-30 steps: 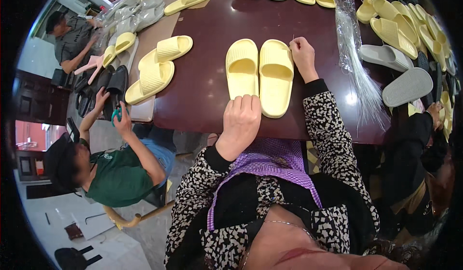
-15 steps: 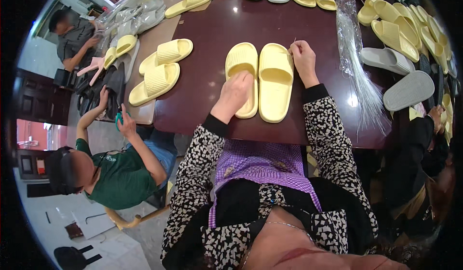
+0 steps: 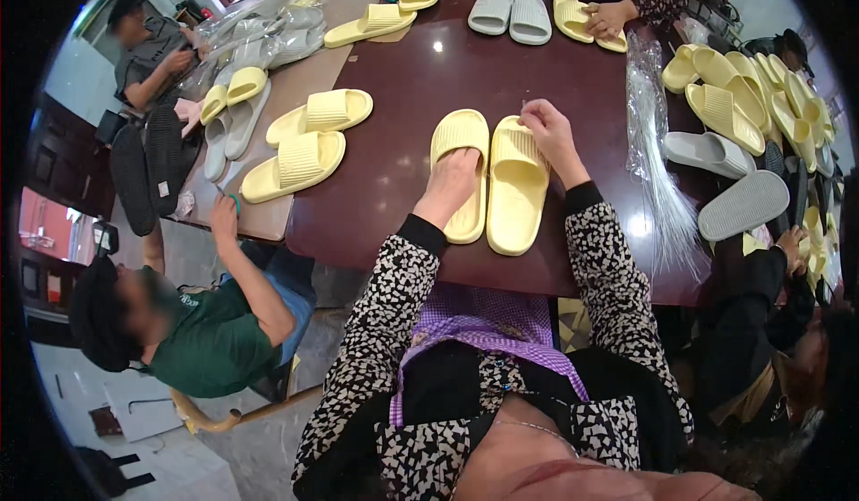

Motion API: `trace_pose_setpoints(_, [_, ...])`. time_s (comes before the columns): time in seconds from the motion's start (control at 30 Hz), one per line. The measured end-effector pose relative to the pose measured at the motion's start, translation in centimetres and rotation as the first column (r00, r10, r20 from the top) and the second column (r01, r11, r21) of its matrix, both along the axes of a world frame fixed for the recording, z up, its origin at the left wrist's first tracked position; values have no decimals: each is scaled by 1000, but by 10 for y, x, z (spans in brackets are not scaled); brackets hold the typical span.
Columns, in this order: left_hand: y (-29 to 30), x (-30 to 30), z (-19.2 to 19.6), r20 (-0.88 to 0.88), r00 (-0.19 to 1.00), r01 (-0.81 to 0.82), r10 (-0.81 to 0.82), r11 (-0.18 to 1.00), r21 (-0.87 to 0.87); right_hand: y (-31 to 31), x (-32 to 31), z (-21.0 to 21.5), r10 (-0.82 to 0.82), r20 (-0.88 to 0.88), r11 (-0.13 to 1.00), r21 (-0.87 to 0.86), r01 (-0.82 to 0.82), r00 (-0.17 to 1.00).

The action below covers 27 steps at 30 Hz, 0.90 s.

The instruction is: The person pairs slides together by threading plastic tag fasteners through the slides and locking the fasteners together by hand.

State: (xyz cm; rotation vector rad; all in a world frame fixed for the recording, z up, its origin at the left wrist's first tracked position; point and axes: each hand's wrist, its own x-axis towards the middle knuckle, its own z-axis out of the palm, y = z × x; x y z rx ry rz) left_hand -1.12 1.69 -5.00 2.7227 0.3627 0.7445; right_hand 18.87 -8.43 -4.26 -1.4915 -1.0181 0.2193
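Note:
Side by side in front of me lie two pale yellow slide slippers, toes pointing away. Over the left slipper (image 3: 461,130), my left hand (image 3: 451,183) is curled with its fingers in the opening beneath the ribbed strap; the fingertips are hidden. My right hand (image 3: 548,132) is closed in a pinch at the outer upper edge of the right slipper's (image 3: 516,197) strap. A tiny thin bit shows at its fingertips, too small to name.
A bundle of clear thin strands (image 3: 658,170) lies right of my hand. Yellow slippers (image 3: 729,112) pile up beyond it, beside a grey sole (image 3: 744,206). Another yellow pair (image 3: 300,165) lies left. A co-worker in green (image 3: 219,340) holds green-handled scissors (image 3: 234,202). Others work around the table.
My view has shifted, showing more of the far table. My left fingers reach further under the strap. My right hand is closer over the strap's edge. The co-worker's dark slipper has moved leftward.

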Motion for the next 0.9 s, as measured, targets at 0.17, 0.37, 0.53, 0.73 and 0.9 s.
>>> trace_pose_setpoints(0.17, [2, -4, -2, 16, 1000, 5, -5, 1000, -21, 43, -20, 35, 253, 288, 963, -166, -212, 924])
trace_pose_setpoints(0.37, [1, 0, -2, 29, 999, 18, -17, 999, -41, 67, -9, 36, 455, 262, 842, -438, -316, 851])
trace_pose_setpoints(0.53, [3, 0, -4, 54, 998, 24, -21, 999, -44, 61, -2, 29, 423, 407, 833, -527, -170, 810])
trace_pose_setpoints(0.73, [5, 0, -1, 29, 999, 17, -16, 999, -36, 51, -1, 27, 209, 276, 906, -417, -79, 938])
trace_pose_setpoints(0.9, [3, -3, -4, 68, 997, 25, -24, 999, -25, 61, -19, 28, 262, 251, 943, -272, -191, 932])
